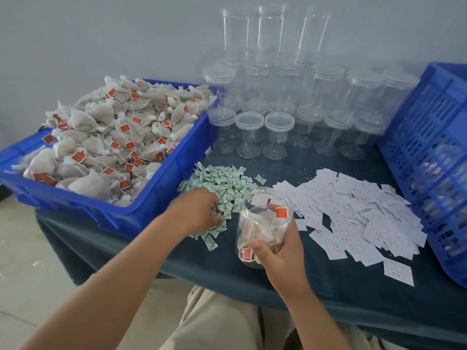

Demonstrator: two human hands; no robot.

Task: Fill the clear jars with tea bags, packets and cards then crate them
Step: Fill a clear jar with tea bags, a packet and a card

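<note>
Head view shows your right hand (278, 251) wrapped round the jar (262, 221), thumb on the near side and fingers behind, close to the near edge of the bench (227, 271). I cannot tell whether its base rests on the cloth. The jar leans, base toward you and open mouth up and away, with tea bags (252, 236) already inside and no lid on. Your left hand (199, 210) lies just left of the jar's mouth, fingers bent down into the heap of green packets (222, 183). The fingertips are buried, so I cannot tell whether they pinch a packet yet. Mind this relation: the mouth sits beside the left hand, to its right and a little nearer you, so a packet probably needs only a short carry rightward and a drop along the tilted axis. The white cards (353, 210) lie beyond the jar toward the right edge, nearer your occupied right hand, and the blue crate (434, 147) stands at that edge.
</note>
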